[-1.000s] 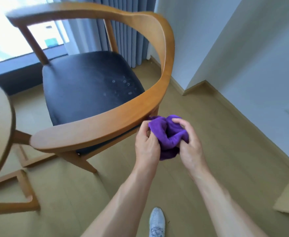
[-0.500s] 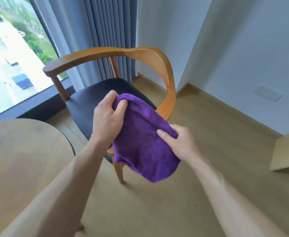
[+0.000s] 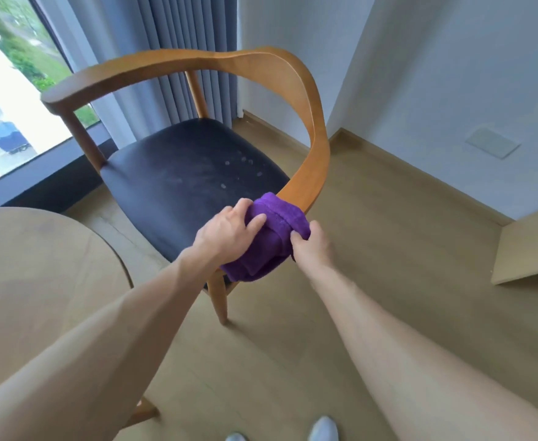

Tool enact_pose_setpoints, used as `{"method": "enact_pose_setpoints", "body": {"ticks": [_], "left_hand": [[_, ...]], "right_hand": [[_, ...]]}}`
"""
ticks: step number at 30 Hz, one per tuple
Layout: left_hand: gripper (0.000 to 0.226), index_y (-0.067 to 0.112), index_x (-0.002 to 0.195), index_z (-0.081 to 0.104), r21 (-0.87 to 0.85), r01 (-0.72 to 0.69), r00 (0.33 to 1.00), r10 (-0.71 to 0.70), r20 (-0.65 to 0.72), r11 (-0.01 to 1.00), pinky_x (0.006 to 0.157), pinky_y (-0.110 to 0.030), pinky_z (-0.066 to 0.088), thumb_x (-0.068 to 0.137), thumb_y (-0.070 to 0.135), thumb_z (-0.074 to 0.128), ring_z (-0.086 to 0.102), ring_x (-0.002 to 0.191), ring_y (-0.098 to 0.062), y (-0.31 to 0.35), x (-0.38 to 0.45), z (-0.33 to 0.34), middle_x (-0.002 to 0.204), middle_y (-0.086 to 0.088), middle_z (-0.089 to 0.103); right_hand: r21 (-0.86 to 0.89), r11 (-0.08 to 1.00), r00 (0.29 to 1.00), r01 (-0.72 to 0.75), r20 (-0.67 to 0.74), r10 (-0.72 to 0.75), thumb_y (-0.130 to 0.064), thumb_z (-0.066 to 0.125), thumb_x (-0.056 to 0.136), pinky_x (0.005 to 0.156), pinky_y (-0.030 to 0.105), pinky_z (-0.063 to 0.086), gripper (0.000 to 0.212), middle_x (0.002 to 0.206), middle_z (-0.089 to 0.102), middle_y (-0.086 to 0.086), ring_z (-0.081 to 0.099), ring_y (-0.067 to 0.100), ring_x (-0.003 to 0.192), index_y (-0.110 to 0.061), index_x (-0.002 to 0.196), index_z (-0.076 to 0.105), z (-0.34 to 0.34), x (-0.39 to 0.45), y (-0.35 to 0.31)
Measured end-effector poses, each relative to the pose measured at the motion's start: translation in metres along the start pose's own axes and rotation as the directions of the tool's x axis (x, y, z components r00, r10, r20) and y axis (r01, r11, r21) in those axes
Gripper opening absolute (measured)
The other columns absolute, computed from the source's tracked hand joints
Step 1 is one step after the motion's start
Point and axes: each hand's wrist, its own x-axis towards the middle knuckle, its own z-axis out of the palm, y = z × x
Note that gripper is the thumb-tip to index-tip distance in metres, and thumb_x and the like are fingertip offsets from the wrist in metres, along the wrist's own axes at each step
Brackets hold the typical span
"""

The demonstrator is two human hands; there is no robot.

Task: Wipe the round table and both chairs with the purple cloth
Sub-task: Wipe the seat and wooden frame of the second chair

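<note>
The purple cloth (image 3: 269,237) is gripped by the left hand (image 3: 229,232) and pinched by the right hand (image 3: 312,249) on the chair (image 3: 309,173) armrest. Its smudged seat (image 3: 191,179) appears unwiped; the tabletop (image 3: 38,265) cannot be judged.

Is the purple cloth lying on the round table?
No, the cloth is draped over the chair's near armrest end, held by the left hand and right hand, off the table.

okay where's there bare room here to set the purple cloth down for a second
The black padded seat is bare between the curved wooden armrest and its front edge. The round wooden table shows bare top at left. It is crowded at the near armrest end, where left hand and right hand bunch the purple cloth.
</note>
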Motion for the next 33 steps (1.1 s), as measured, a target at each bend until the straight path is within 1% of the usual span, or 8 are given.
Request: {"method": "enact_pose_setpoints", "body": {"ticks": [5,10,13,17,21,23,28,33], "left_hand": [[0.044,0.025,0.119,0.042,0.073,-0.024,0.999,0.022,0.028,0.997,0.081,-0.043,0.046,0.098,0.062,0.032,0.061,0.104,-0.032,-0.012,-0.004,-0.004,0.108,-0.005,0.067],[0.043,0.023,0.118,0.043,0.089,-0.056,0.993,0.046,0.104,0.994,0.090,-0.042,0.047,0.096,0.059,0.044,0.059,0.104,-0.027,-0.044,-0.037,-0.029,0.111,-0.002,0.061],[0.046,0.033,0.120,0.047,0.065,-0.109,0.985,0.099,0.141,0.992,0.085,-0.032,0.046,0.088,0.064,0.055,0.056,0.095,-0.015,-0.057,-0.048,-0.048,0.107,0.008,0.055],[0.032,0.040,0.114,0.053,-0.131,-0.005,0.997,0.016,0.079,0.991,0.086,-0.030,0.047,0.091,0.062,0.052,0.059,0.095,-0.008,-0.042,-0.029,-0.047,0.103,0.011,0.060],[0.041,0.028,0.103,0.052,-0.029,0.076,0.992,-0.072,0.108,0.997,0.087,-0.039,0.047,0.094,0.065,0.036,0.060,0.093,-0.019,-0.026,-0.007,-0.019,0.098,0.006,0.063],[0.044,0.026,0.092,0.046,0.025,0.044,0.994,-0.046,0.096,0.999,0.081,-0.040,0.047,0.093,0.067,0.032,0.058,0.087,-0.021,-0.026,-0.006,-0.012,0.091,0.005,0.060],[0.051,0.026,0.094,0.046,0.062,-0.004,0.997,-0.001,0.073,0.998,0.074,-0.037,0.044,0.088,0.072,0.027,0.059,0.087,-0.022,-0.034,-0.004,-0.008,0.091,0.007,0.062],[0.043,0.020,0.090,0.040,0.025,-0.098,0.993,0.096,0.070,0.995,0.067,-0.036,0.039,0.094,0.062,0.034,0.055,0.077,-0.023,-0.037,-0.008,-0.009,0.080,0.007,0.056]], "right_hand": [[0.202,0.979,0.999,-0.007,0.041,-0.002,-0.047,0.060,0.089,0.073,0.031,0.048,0.026,0.082,0.066,-0.010,0.065,0.017,0.082,-0.022,0.080,0.059,-0.007,-0.012,0.013],[0.258,0.966,0.905,-0.012,0.413,-0.099,-0.076,0.054,0.072,0.054,0.024,0.040,0.058,0.063,0.054,-0.012,0.050,0.008,0.057,-0.019,0.065,0.056,-0.005,-0.024,0.024],[0.342,0.937,0.836,-0.069,0.532,-0.133,-0.072,0.058,0.079,0.060,0.024,0.042,0.065,0.071,0.061,-0.007,0.056,0.009,0.065,-0.008,0.074,0.061,-0.013,-0.016,0.047],[0.325,0.945,0.926,-0.040,0.368,-0.087,-0.034,0.062,0.096,0.065,0.028,0.046,0.031,0.074,0.068,-0.010,0.059,0.013,0.070,-0.009,0.079,0.069,-0.005,-0.008,0.053],[0.074,0.993,0.996,-0.093,0.011,0.093,-0.039,0.065,0.089,0.072,0.023,0.041,0.020,0.097,0.058,-0.011,0.054,0.016,0.087,-0.022,0.096,0.058,0.022,-0.025,0.029],[0.202,0.953,0.958,-0.224,-0.133,0.253,-0.042,0.063,0.088,0.083,0.031,0.044,0.032,0.108,0.058,0.001,0.057,0.021,0.093,-0.015,0.101,0.053,0.035,-0.042,0.017],[0.630,0.662,0.892,-0.406,0.117,0.436,-0.065,0.049,0.085,0.084,0.044,0.056,0.043,0.096,0.069,-0.003,0.069,0.021,0.089,-0.024,0.097,0.056,0.068,-0.072,-0.033],[0.679,0.654,0.848,-0.335,-0.086,0.523,-0.046,0.055,0.094,0.088,0.038,0.051,0.043,0.110,0.065,0.006,0.064,0.026,0.096,-0.012,0.120,0.048,0.099,-0.072,-0.066]]}}
